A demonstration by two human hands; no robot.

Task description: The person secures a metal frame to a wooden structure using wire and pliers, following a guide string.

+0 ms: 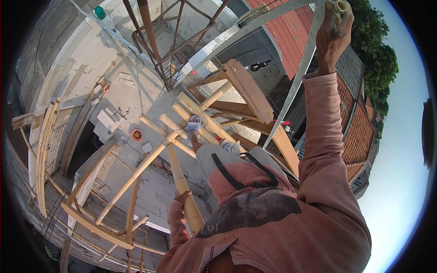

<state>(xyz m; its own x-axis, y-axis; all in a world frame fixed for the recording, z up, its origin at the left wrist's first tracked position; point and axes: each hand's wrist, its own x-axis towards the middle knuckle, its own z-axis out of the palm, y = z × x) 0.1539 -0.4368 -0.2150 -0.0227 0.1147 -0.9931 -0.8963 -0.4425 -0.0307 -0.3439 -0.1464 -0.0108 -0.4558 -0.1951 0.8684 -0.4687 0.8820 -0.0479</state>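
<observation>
Both hands grip bamboo: right hand [333,34] overhead (left hand [182,198] low).

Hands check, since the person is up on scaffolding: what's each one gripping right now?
Left hand: closed around a bamboo pole.
Right hand: raised, closed on a bamboo pole end overhead.

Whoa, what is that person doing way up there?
A person in a pink long-sleeved shirt stands high on a scaffold of bamboo poles, looking straight down. Their left hand grips an upright bamboo pole beside their body. Their right hand is raised overhead, closed around the end of a pale pipe beside a slanted metal beam. One sandalled foot rests on the crossed poles. Far below lie a concrete floor and red tiled roofs.
</observation>
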